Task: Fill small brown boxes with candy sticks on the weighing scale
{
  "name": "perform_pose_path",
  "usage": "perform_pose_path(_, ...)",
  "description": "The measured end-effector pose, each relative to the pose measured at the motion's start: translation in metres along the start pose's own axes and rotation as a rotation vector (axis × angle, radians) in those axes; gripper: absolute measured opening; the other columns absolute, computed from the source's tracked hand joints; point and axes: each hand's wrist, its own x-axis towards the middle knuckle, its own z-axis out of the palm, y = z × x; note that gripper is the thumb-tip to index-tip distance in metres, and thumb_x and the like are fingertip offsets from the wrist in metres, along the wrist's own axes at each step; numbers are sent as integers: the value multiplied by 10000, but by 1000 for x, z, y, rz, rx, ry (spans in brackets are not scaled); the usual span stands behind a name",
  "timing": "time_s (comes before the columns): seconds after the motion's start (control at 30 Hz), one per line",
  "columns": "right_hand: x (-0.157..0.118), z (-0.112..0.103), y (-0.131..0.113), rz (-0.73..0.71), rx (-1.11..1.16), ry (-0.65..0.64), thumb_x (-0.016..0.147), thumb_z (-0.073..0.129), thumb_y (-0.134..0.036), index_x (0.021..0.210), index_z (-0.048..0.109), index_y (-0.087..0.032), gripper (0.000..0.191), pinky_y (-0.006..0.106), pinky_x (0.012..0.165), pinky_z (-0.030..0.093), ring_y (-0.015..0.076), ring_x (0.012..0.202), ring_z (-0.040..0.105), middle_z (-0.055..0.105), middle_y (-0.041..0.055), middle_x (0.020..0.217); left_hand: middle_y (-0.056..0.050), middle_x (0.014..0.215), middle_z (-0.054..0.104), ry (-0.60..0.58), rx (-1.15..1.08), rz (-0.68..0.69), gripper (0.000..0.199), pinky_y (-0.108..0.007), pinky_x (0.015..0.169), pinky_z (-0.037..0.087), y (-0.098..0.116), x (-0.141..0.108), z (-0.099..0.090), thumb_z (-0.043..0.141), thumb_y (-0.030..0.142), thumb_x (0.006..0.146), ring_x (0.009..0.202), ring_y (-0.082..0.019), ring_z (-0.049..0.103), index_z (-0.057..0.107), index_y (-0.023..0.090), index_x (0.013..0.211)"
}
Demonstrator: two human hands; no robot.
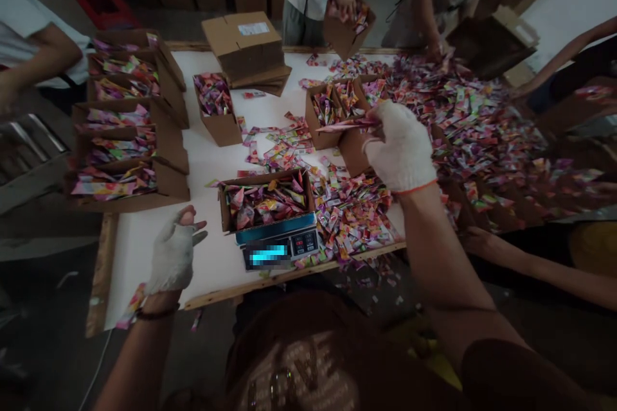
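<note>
My right hand [402, 148], in a white glove with an orange cuff edge, is closed on a small pink packet [348, 124] above the cardboard boxes at the table's middle. My left hand [174, 249], gloved with bare fingertips, hovers over the table's left part, fingers apart and holding nothing. Between the hands, an open cardboard box [267, 200] full of colourful packets rests on a digital scale [304, 243]; the scale's lit display is blurred out. Just beyond my right hand's packet stands a box [321, 131] filled with more packets.
Filled boxes [171, 173] line the table's left side. A filled box [224, 128] stands near flattened cartons [250, 54]. Loose packets form a large pile [486, 122] at right. Co-workers stand around; one person's hand [344, 0] reaches into a held box [351, 35].
</note>
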Motion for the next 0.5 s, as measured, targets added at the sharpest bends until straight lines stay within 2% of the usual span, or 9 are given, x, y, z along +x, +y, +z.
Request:
perform_pose_path(0.03, -3, 3, 3, 23, 3, 2, 1066, 667, -187, 1625, 777, -180, 570, 482, 1168, 650, 378, 1395, 780, 772, 227, 1609, -145, 1387, 799, -1, 9, -9, 379, -376, 808, 672, 0, 0, 0, 870, 517, 900, 1054, -274, 790, 802, 258, 1169)
perform_pose_path(0.1, -9, 15, -4, -47, 41, -93, 1100, 661, -184, 1682, 736, -172, 588, 473, 1236, 626, 357, 1452, 753, 758, 215, 1640, -144, 1382, 796, -1, 18, -19, 356, -362, 786, 664, 1, 1, 1, 859, 505, 898, 1048, -271, 789, 801, 262, 1151)
perform_pose_path(0.2, -19, 40, -39, -298, 108, -357, 1156, 631, -171, 1516, 837, -168, 415, 422, 1271, 586, 318, 1421, 757, 835, 165, 1488, -137, 1383, 791, -7, 5, -12, 319, -346, 771, 652, 8, 0, 6, 843, 494, 914, 1048, -265, 789, 803, 265, 1132)
perform_pose_path(0.27, -23, 52, -65, -410, 127, -472, 1175, 641, -194, 1477, 857, -186, 372, 383, 1261, 567, 301, 1424, 754, 840, 150, 1483, -132, 1375, 789, -8, 0, 7, 295, -348, 765, 651, 12, -3, 9, 841, 493, 926, 1050, -269, 789, 802, 272, 1118)
perform_pose_path(0.37, -24, 62, -90, -456, 124, -519, 1201, 604, -217, 1530, 835, -208, 403, 359, 1225, 574, 288, 1407, 764, 836, 149, 1509, -129, 1382, 784, 22, 12, 29, 302, -364, 761, 658, 10, -14, 9, 839, 512, 931, 1061, -283, 792, 795, 279, 1117)
perform_pose_path(0.5, -17, 74, -99, -491, 66, -526, 1185, 611, -205, 1554, 835, -173, 432, 383, 1190, 636, 314, 1369, 810, 859, 191, 1495, -127, 1390, 760, 81, 17, -4, 358, -363, 797, 666, -3, -36, 1, 805, 530, 929, 1036, -260, 779, 762, 264, 1164)
